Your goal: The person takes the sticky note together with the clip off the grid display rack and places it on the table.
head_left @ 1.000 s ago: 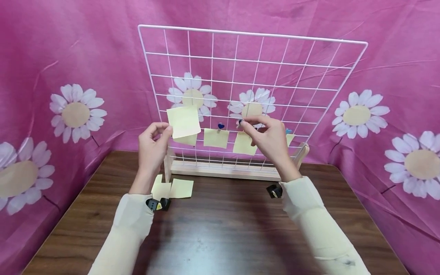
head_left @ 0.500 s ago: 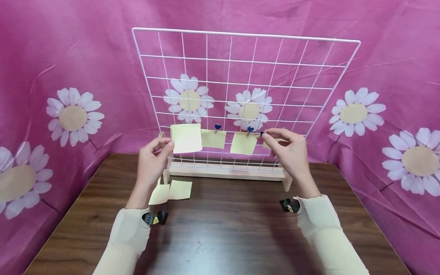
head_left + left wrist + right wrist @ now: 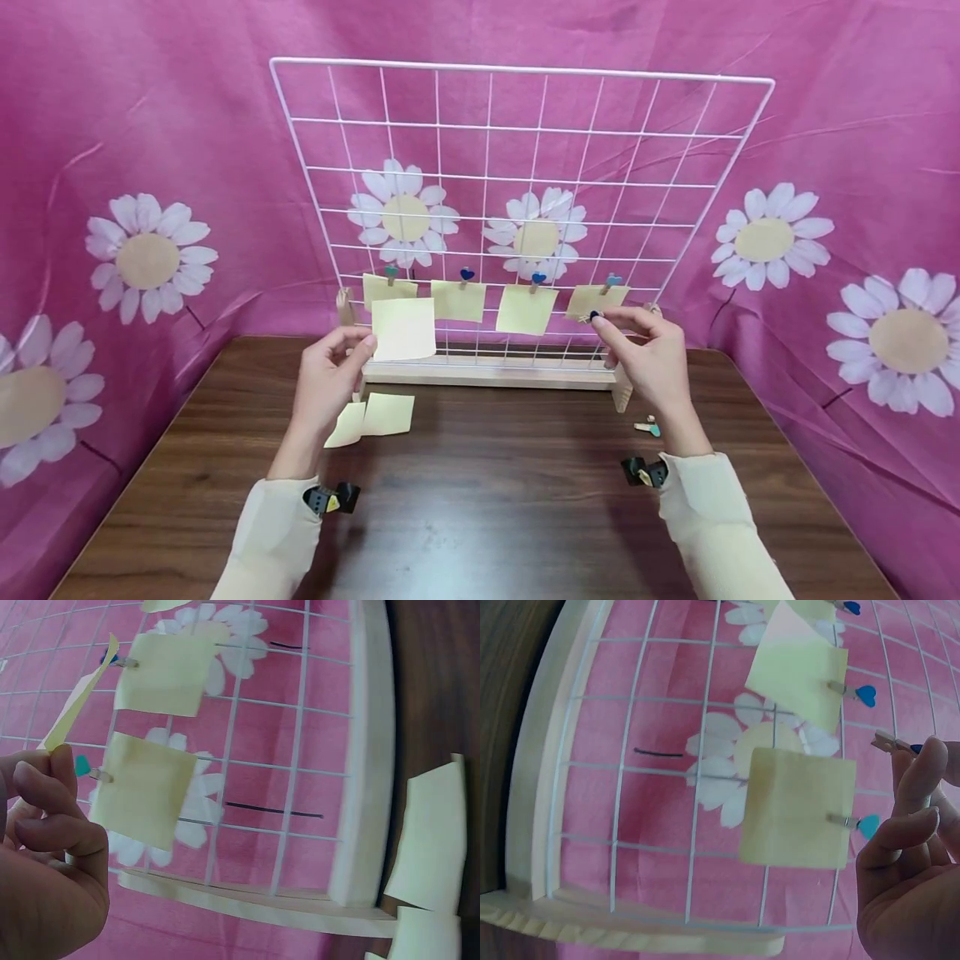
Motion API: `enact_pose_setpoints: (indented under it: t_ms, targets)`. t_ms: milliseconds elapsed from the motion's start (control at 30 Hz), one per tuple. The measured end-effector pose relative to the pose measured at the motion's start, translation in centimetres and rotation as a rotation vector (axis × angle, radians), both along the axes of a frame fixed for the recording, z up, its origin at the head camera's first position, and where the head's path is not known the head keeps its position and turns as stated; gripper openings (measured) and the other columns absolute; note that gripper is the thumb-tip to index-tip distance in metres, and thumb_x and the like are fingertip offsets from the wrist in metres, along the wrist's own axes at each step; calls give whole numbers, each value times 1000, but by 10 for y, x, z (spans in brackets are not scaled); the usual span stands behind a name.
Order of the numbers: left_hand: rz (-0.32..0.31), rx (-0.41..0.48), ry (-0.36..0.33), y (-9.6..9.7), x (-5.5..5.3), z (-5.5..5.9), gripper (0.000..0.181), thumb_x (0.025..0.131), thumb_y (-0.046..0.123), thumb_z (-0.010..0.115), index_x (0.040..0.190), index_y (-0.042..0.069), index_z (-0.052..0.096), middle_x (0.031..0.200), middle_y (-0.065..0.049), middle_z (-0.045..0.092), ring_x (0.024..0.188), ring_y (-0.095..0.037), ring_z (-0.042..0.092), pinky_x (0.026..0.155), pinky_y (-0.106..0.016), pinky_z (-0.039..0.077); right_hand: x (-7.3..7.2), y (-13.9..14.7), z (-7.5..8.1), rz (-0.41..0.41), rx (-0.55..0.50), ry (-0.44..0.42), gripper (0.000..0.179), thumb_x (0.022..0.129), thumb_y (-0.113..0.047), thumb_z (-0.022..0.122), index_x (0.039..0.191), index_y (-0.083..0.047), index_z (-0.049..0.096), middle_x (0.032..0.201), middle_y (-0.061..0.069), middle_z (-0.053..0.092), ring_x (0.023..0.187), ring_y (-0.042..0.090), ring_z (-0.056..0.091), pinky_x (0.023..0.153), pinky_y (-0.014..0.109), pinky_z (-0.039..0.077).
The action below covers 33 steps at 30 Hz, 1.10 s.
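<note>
Arms [image 3: 268,533] outstretched toward the wire grid [image 3: 487,176], left hand [image 3: 327,390], fingers [image 3: 367,342] pinching a yellow note [image 3: 403,330], right hand [image 3: 651,360] pinching a clip [image 3: 889,741]

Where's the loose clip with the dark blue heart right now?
In the head view, the clip is right of centre, pinched in the right hand in front of the rightmost clipped note.

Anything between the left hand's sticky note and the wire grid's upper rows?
Nothing visible stands between the held sticky note and the upper rows of the white wire grid; the four clipped sticky notes hang lower.
</note>
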<state>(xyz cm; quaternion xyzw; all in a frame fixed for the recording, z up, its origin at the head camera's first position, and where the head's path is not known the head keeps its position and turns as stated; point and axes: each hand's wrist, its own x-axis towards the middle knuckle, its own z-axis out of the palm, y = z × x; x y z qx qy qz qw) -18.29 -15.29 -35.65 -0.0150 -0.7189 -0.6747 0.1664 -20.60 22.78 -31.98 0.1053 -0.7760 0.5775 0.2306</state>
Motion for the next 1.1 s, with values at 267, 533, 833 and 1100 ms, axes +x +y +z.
enact_pose_setpoints:
  t_ms: [267,533,833,1100]
  targets:
    - [12,15,-58,0,5,-21,18,98,5,66,109,-9,67,73,3,59,46,-7,42,45,-20,40,10,20,-17,-47,15,-97,23,92,-7,75,106,11,71,71,-12,70,47,10,60,48,22,51]
    - [-20,17,-138,1,7,-41,21,99,9,66,111,-8,67,75,1,57,46,-4,36,44,-18,31,19,39,-39,-79,67,-203,27,92,-11,76,109,9,70,77,-15,72,51,9,63,50,23,53]
    - [-48,-18,-236,-3,5,-59,20,99,8,65,112,-7,67,77,1,60,45,-3,34,44,-18,29,28,59,-71,-131,-93,-404,25,91,-15,78,107,3,72,78,-10,75,52,9,64,51,23,55]
    - [-76,-124,-289,-7,2,-72,18,99,10,64,108,-6,68,84,-4,62,55,-7,43,51,-20,35,27,82,-83,-221,-170,-530,6,88,-23,82,91,-19,79,74,-13,73,55,6,61,49,24,50]
